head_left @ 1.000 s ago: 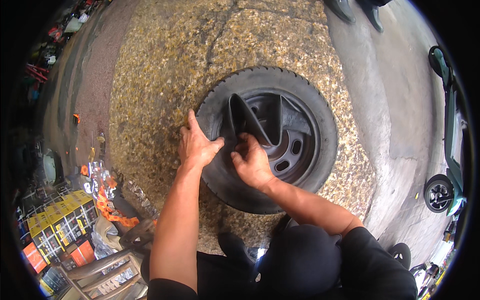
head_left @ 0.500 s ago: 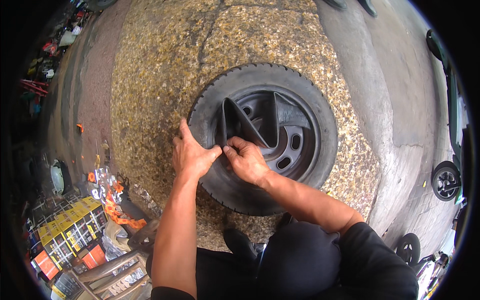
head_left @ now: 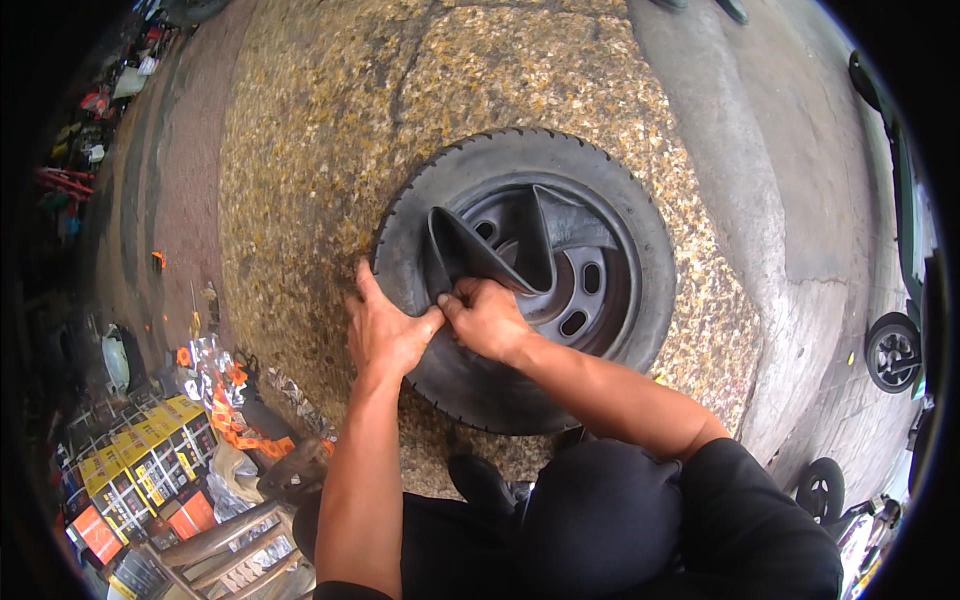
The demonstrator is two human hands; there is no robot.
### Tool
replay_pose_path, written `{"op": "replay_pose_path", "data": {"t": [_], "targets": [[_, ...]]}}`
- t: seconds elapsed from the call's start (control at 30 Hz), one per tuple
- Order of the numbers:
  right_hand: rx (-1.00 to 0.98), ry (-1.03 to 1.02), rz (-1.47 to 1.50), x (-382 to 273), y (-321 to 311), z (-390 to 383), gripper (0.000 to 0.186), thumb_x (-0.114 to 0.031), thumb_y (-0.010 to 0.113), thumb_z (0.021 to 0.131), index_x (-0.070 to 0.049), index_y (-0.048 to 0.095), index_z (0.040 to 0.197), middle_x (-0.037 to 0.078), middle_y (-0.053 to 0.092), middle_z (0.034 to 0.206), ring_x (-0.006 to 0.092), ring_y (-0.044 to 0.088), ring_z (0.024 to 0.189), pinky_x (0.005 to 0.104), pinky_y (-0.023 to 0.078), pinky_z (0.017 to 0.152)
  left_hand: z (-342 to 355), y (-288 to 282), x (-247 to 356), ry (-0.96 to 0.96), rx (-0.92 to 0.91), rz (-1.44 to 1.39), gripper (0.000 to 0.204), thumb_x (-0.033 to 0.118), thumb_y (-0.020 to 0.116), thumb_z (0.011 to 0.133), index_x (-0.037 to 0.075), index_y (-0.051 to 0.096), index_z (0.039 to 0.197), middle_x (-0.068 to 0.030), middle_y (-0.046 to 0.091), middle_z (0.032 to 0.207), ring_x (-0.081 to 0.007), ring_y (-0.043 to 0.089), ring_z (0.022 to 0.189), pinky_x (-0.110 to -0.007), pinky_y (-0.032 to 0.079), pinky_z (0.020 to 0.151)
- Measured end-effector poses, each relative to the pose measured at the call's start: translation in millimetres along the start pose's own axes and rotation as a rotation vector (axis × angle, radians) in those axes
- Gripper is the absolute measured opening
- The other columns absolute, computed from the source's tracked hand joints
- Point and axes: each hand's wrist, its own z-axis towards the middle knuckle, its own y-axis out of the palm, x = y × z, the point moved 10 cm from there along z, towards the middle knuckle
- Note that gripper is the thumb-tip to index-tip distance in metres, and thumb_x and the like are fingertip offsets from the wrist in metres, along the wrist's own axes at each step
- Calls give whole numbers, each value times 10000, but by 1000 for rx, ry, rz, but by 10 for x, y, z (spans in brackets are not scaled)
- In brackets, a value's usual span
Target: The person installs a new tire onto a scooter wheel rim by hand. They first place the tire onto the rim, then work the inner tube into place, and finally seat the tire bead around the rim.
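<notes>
A black tire (head_left: 634, 250) on a grey steel rim (head_left: 590, 305) lies flat on speckled paving. A folded band of black rubber (head_left: 535, 245) loops up over the rim. My left hand (head_left: 385, 335) is closed on the tire's left sidewall, fingers at the outer tread and thumb stretched inward to the rubber's lower left end. Right beside that thumb, my right hand (head_left: 483, 318) pinches the rubber band low at the rim's left side, its fingertips partly hidden.
Stacked yellow boxes (head_left: 140, 455), orange packaging (head_left: 240, 420) and a wooden chair (head_left: 240, 550) sit at lower left, with assorted goods (head_left: 95, 100) beyond. At right stands a vehicle with a spoked wheel (head_left: 890, 350). Someone's dark shoes (head_left: 730, 10) show at the top edge.
Both hands sit slightly lower on the tire's left side. My right thumb has moved left to meet my left thumb, and the left fold of the rubber band leans further left and down.
</notes>
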Motion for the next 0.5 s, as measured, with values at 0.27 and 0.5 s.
{"op": "replay_pose_path", "data": {"t": [0.27, 0.5], "targets": [[-319, 154, 803, 54, 315, -176, 719, -409, 635, 967, 74, 434, 1460, 157, 600, 1180, 208, 557, 1007, 346, 488, 884, -70, -10, -43, -32, -6, -19, 1240, 445, 890, 650, 146, 146, 1595, -304, 431, 1438, -465, 516, 1284, -536, 442, 1073], [-265, 54, 626, 140, 298, -214, 701, -372, 676, 949, 81, 437, 1428, 133, 640, 1135, 174, 570, 940, 287, 469, 870, -141, 79, -151, -40, -41, -17, 1258, 470, 895, 637, 131, 148, 1590, -323, 440, 1413, -475, 519, 1274, -533, 449, 1062]]}}
